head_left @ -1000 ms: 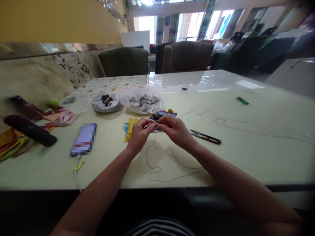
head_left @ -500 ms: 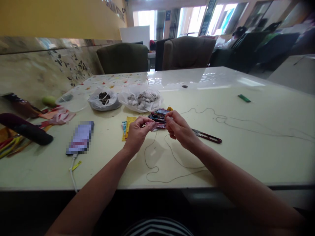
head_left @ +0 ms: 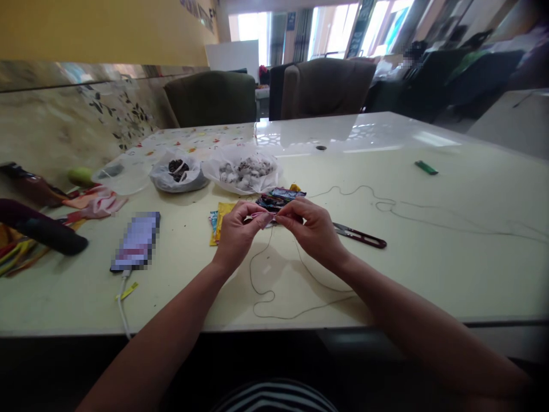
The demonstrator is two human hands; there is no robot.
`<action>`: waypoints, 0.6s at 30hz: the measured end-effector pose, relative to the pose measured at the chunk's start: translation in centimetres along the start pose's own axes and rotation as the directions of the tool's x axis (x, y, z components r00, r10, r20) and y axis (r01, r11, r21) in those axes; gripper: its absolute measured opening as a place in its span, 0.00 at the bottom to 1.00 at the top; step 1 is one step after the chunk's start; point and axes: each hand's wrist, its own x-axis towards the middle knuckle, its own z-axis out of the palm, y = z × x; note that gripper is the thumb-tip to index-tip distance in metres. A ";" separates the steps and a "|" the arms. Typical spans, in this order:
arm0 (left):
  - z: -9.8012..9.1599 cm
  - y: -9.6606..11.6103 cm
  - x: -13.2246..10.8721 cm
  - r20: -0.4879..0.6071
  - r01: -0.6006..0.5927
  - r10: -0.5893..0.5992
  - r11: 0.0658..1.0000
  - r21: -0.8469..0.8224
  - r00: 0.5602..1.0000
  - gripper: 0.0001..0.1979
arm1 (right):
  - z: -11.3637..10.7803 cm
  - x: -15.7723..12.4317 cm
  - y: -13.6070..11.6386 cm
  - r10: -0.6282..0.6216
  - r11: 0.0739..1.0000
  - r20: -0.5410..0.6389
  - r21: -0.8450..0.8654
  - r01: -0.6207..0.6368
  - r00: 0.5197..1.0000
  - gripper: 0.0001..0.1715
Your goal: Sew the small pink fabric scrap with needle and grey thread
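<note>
My left hand (head_left: 235, 232) is closed in a pinch on a small pink cloth piece (head_left: 259, 215), held just above the table. My right hand (head_left: 315, 232) is pinched too, its fingertips meeting the right end of that piece; whatever lies between them is too small to make out. From beneath the pink piece a thin thread (head_left: 250, 269) hangs down and loops over the table in front of me. Just beyond my hands lie dark shiny packets (head_left: 281, 195), partly hidden, with yellow packets (head_left: 225, 214) beside my left hand. Dark red thread snips (head_left: 364, 236) rest right of my right hand.
Two white plastic bags stand behind: one with dark bits (head_left: 178, 170), another with whitish lumps (head_left: 245, 173). A phone (head_left: 136, 241) with a charging cable (head_left: 121, 312) lies left, near a dark bottle-like object (head_left: 47, 229). A green lighter (head_left: 426, 167) lies far right.
My right hand has moved left and closed the gap, so its fingertips now meet the pink cloth piece at my left fingertips. My left hand keeps its pinch.
</note>
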 end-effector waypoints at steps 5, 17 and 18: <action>0.1 0.2 -0.1 0.003 -0.014 0.014 1.000 -0.003 1.000 0.07 | 0.1 -0.1 0.1 -0.009 1.000 -0.016 -0.007 0.009 1.000 0.09; 0.1 0.2 -0.1 0.000 -0.029 0.029 0.999 0.023 1.000 0.07 | 0.2 -0.1 0.4 0.014 1.000 -0.019 0.027 -0.014 1.000 0.09; 0.1 0.2 -0.1 -0.001 -0.033 0.033 0.999 0.031 0.999 0.07 | 0.2 -0.1 0.4 0.012 1.000 -0.016 0.026 -0.011 1.000 0.09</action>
